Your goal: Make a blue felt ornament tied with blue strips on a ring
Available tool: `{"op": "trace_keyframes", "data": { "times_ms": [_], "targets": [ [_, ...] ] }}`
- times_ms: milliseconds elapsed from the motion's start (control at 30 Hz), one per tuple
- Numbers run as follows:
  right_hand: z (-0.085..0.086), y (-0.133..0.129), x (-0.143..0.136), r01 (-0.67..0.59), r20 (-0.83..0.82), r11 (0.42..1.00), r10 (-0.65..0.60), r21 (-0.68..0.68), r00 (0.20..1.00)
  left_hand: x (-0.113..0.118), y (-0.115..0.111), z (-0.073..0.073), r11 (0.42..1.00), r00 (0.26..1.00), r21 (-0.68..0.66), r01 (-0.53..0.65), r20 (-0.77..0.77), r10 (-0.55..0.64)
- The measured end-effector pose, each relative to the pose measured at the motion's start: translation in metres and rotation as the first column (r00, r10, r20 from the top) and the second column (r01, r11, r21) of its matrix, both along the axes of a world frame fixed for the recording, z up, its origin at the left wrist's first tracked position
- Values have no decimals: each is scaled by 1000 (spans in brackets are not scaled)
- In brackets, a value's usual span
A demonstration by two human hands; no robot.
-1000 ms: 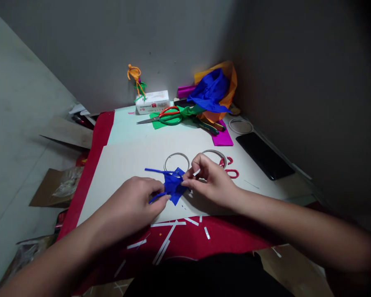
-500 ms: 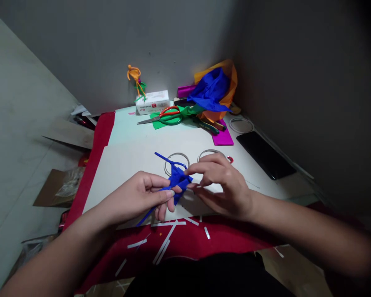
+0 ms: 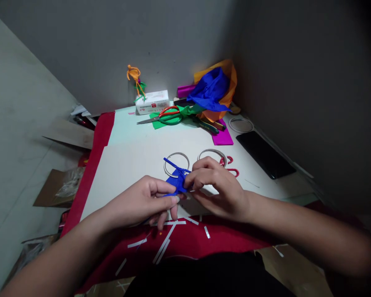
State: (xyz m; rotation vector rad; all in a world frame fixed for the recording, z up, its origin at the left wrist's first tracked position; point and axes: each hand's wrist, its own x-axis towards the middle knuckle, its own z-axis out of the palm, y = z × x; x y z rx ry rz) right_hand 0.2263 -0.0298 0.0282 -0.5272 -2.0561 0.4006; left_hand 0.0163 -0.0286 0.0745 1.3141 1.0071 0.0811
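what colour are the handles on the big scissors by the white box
One handle red, the other green.

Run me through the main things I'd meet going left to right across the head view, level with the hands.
Brown cardboard, left hand, blue paper, right hand, black phone.

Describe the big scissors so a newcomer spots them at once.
Find the white box near the back wall. The scissors lie just in front, blades pointing left. One handle loop is red, the other green; the handles by the right hand are all red.
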Motion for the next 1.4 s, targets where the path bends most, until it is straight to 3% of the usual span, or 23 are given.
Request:
{"op": "trace_keyframes", "data": {
  "times_ms": [533,667,900,1400],
  "targets": [
    [2,2,4,-107,47,989,103,99,994,0,2,0,1000,993,-15,7,120,-6],
    [10,0,3,-128,38,991,126,45,991,1,2,1,1000,996,25,-5,88,3],
    [22,-9,2,175,75,972,-165,-157,983,2,-1,1,999,1000,37,-13,28,12],
    [18,-13,-4,223,220,965,-191,-135,957,6,-3,0,998,998,70,-4,-57,8]
  ]
}}
